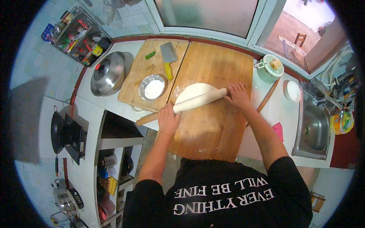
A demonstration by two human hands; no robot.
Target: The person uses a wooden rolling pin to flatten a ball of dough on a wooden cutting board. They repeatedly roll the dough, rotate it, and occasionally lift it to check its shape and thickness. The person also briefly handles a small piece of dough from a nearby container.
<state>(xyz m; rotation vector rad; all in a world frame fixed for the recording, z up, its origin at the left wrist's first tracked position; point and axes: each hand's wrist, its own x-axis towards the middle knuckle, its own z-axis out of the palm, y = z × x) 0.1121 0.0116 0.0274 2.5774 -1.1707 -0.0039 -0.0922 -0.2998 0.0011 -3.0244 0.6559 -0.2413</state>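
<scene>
A sheet of pale dough lies on the large wooden board, its near part wrapped around a long wooden rolling pin. My left hand rests over the pin at the left end of the rolled dough, and the pin's bare end sticks out beyond it. At the right end of the roll, my right hand lies on the pin with its fingers spread somewhat. Left of the dough, a bowl of white flour stands on a second cutting board. The undersides of both hands are hidden.
On the smaller board lie a cleaver with a yellow handle and a green pepper. A domed metal lid is farther left. To the right are a green lidded pot, another wooden rod, a white bowl and a sink.
</scene>
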